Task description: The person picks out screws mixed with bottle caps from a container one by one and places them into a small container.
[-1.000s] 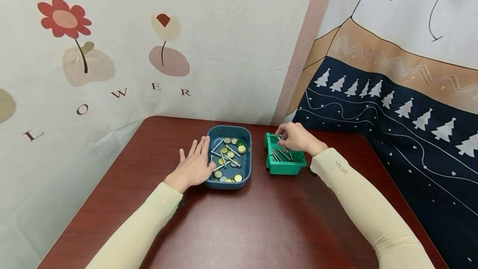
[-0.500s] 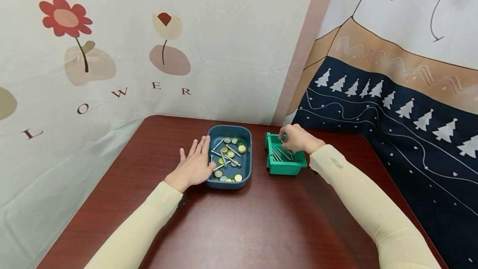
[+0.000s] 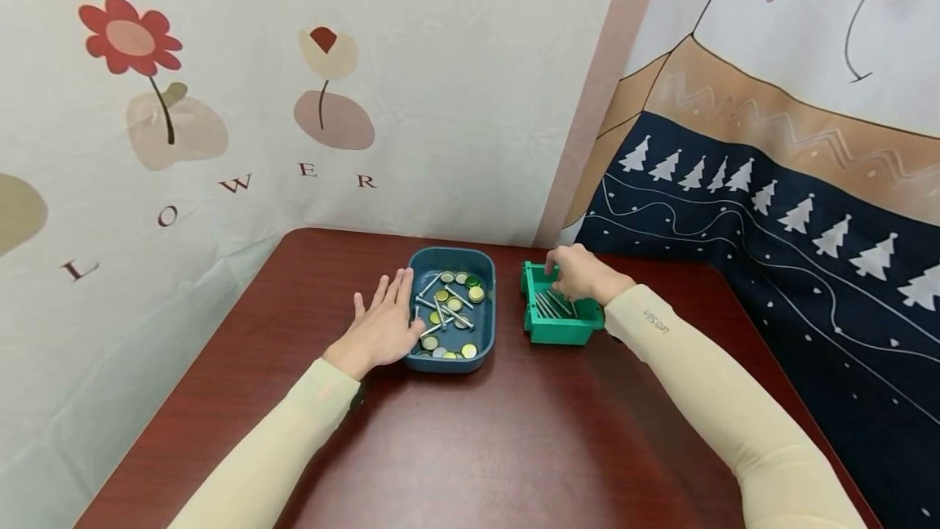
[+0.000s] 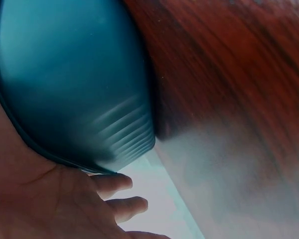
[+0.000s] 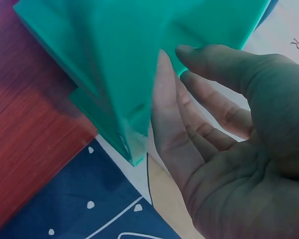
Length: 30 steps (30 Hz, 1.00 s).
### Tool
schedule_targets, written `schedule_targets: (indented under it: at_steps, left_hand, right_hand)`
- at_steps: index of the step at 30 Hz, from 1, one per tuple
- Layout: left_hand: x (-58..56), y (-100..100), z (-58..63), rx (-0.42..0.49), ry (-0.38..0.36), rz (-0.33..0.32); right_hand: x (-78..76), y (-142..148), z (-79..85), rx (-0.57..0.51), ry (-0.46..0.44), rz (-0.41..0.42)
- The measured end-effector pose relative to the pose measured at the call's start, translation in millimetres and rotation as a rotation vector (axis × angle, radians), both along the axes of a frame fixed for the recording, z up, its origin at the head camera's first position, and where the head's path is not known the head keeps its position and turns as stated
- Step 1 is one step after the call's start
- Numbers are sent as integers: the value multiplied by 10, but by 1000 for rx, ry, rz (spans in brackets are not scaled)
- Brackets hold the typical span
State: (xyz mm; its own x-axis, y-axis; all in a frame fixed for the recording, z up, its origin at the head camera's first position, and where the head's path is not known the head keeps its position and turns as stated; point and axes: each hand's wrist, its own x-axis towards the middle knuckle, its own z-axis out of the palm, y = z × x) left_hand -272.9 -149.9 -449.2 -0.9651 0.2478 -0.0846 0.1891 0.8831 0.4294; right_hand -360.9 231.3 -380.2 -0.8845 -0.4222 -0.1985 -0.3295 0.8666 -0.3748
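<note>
My left hand (image 3: 378, 329) lies with straight fingers along the left rim of a blue tray (image 3: 492, 325); in the left wrist view its palm (image 4: 50, 199) touches the tray's edge. Inside the tray are several silver screws (image 3: 457, 317) and round, flat yellow, silver and green discs (image 3: 476, 294). My right hand (image 3: 583, 272) is over the far right of a green bin (image 3: 556, 334), fingertips dipping inside. Several screws (image 3: 547, 305) lie in that bin. The right wrist view shows the thumb and fingers apart, with nothing visible between them.
Both containers stand near the back of a dark red wooden table (image 3: 470, 447). Behind it hangs a pale cloth (image 3: 455, 104) with flower prints. A navy cloth with tree prints (image 3: 734, 268) runs along the right side.
The screw pinched in my right fingers earlier is no longer seen there. Another screw shows lying among those in the green bin. My left hand and the tray have stayed put.
</note>
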Motion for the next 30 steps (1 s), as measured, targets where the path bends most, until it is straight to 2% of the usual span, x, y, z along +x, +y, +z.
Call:
schedule_targets:
  at_steps: [7,20,30]
  left_hand:
    - [4,8,10,-4,5,-2]
    - [2,22,15,-1,-2,5]
    - [12,29,1,-9,-6,7]
  right_hand:
    - [30,-20,37,4,150,36]
    - [209,-42,69,-34,236,-25]
    - [351,-79,-10,-21,328,-15]
